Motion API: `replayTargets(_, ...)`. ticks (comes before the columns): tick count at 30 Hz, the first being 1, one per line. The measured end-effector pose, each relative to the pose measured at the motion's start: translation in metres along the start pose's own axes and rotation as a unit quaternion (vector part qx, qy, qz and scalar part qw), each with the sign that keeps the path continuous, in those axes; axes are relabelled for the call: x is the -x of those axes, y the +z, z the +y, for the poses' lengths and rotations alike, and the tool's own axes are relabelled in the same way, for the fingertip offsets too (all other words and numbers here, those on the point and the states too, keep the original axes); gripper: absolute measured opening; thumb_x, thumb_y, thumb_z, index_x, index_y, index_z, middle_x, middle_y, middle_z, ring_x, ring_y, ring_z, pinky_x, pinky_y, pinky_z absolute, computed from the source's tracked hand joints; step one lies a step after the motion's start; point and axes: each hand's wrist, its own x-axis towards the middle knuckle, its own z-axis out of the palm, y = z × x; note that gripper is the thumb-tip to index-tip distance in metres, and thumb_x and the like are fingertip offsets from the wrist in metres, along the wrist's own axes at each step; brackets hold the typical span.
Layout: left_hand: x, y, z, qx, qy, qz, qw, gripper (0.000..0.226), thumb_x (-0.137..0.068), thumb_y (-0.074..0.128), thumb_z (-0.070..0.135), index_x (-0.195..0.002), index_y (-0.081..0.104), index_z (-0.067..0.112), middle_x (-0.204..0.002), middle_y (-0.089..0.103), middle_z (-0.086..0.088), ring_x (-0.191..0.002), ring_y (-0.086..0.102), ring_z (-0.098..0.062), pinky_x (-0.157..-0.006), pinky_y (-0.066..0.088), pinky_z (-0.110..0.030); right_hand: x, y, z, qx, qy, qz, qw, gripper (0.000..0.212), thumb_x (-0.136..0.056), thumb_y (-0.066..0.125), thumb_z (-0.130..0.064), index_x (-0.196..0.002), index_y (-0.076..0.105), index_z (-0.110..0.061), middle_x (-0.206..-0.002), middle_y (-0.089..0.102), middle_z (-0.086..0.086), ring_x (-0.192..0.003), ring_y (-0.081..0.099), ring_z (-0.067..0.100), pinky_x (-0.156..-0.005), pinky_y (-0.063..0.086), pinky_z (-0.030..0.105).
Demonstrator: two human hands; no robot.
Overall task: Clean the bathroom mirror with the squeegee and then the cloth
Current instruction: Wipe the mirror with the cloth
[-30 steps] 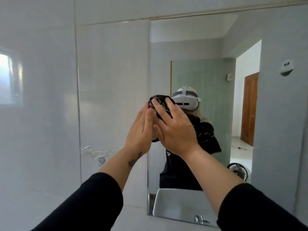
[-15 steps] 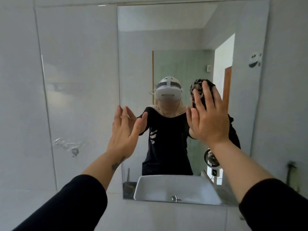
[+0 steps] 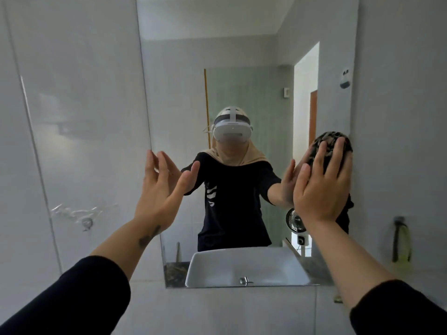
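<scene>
The bathroom mirror point(image 3: 242, 56) hangs on the white tiled wall straight ahead. My right hand point(image 3: 321, 182) presses a dark patterned cloth point(image 3: 324, 143) flat against the glass near the mirror's right edge, at mid height. A bunched end of the cloth hangs below my palm. My left hand point(image 3: 160, 187) is held up near the mirror's left edge, fingers spread, holding nothing; whether it touches the glass is unclear. No squeegee is visible.
A white basin point(image 3: 242, 267) and its tap show reflected at the mirror's bottom. A dark hook with something yellow-green point(image 3: 400, 240) hangs on the wall at right. A small wall fitting point(image 3: 85, 222) sits on the tiles at left.
My right hand has carried the cloth across the glass from the left-centre to the right edge. My left hand has let go of the cloth and stayed at the left.
</scene>
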Motion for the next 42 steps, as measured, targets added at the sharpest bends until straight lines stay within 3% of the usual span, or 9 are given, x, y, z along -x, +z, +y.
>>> replayTargets(5,-0.001,-0.005,-0.001,0.081,-0.004,0.000,0.997,0.094,-0.076,0.010,0.083,-0.151,-0.004,0.028,-0.158,-0.017,0.016,-0.145,-0.010,-0.002,-0.119,0.010,-0.037,0.010,0.000,-0.071,-0.032,-0.140,-0.034,0.989,0.054,-0.100,0.024,-0.036,-0.146,0.037,-0.009,-0.156,0.026,0.015,-0.139,0.028,0.041,-0.115,0.027,0.047)
replayTargets(8,0.003,-0.012,0.002,0.119,-0.001,0.001,0.993,0.086,-0.081,0.013,0.075,-0.151,0.002,0.027,-0.159,-0.012,0.016,-0.144,-0.006,0.000,-0.118,0.008,-0.032,0.028,0.006,-0.119,-0.066,-0.234,-0.054,0.969,0.052,-0.100,0.029,-0.037,-0.145,0.040,-0.013,-0.155,0.030,0.010,-0.140,0.029,0.038,-0.110,0.034,0.049)
replayTargets(12,0.009,-0.021,-0.003,0.138,0.033,0.003,0.990,0.071,-0.090,0.015,0.060,-0.152,0.005,0.025,-0.160,-0.003,0.012,-0.145,0.000,0.000,-0.119,0.007,-0.028,0.060,0.018,-0.165,-0.093,-0.332,-0.083,0.935,0.054,-0.100,0.032,-0.039,-0.148,0.033,-0.015,-0.157,0.027,0.007,-0.143,0.026,0.037,-0.111,0.031,0.050)
replayTargets(18,0.039,-0.020,-0.049,-0.024,0.083,0.032,0.996,0.064,-0.093,0.009,0.057,-0.151,0.002,0.030,-0.159,-0.002,0.016,-0.143,-0.007,0.005,-0.116,0.000,-0.019,0.099,0.031,-0.189,-0.106,-0.380,-0.076,0.916,0.052,-0.100,0.034,-0.038,-0.147,0.036,-0.016,-0.156,0.030,0.003,-0.141,0.032,0.035,-0.111,0.033,0.049)
replayTargets(24,0.081,0.002,-0.085,-0.134,0.029,-0.060,0.989,0.061,-0.089,0.003,0.061,-0.141,-0.018,0.038,-0.151,-0.021,0.020,-0.144,-0.016,-0.003,-0.120,0.009,-0.048,0.096,0.029,-0.180,-0.086,-0.421,-0.095,0.898,0.049,-0.100,0.031,-0.034,-0.145,0.040,-0.016,-0.156,0.031,0.004,-0.140,0.033,0.035,-0.112,0.031,0.049)
replayTargets(31,0.082,0.011,-0.080,-0.178,-0.022,-0.131,0.975,0.063,-0.092,0.008,0.060,-0.142,-0.023,0.038,-0.152,-0.033,0.013,-0.142,-0.026,-0.010,-0.117,0.005,-0.054,0.085,0.025,-0.124,-0.068,-0.398,-0.085,0.911,0.048,-0.099,0.034,-0.030,-0.145,0.040,-0.015,-0.156,0.029,0.008,-0.140,0.031,0.038,-0.111,0.030,0.051)
replayTargets(36,0.081,0.020,-0.072,-0.141,-0.051,-0.139,0.979,0.074,-0.088,0.008,0.066,-0.144,-0.025,0.032,-0.149,-0.040,0.012,-0.140,-0.032,-0.013,-0.118,0.004,-0.054,0.071,0.019,-0.067,-0.079,-0.316,-0.053,0.944,0.046,-0.099,0.037,-0.027,-0.142,0.044,-0.013,-0.153,0.033,0.014,-0.137,0.032,0.043,-0.109,0.033,0.051)
replayTargets(42,0.082,0.027,-0.074,-0.123,-0.047,-0.120,0.984,0.079,-0.084,0.007,0.069,-0.143,-0.028,0.029,-0.144,-0.045,0.014,-0.137,-0.036,-0.012,-0.119,0.002,-0.049,0.076,0.018,0.007,-0.061,-0.214,-0.007,0.975,0.047,-0.098,0.037,-0.022,-0.140,0.044,-0.003,-0.151,0.030,0.025,-0.136,0.030,0.047,-0.116,0.024,0.049)
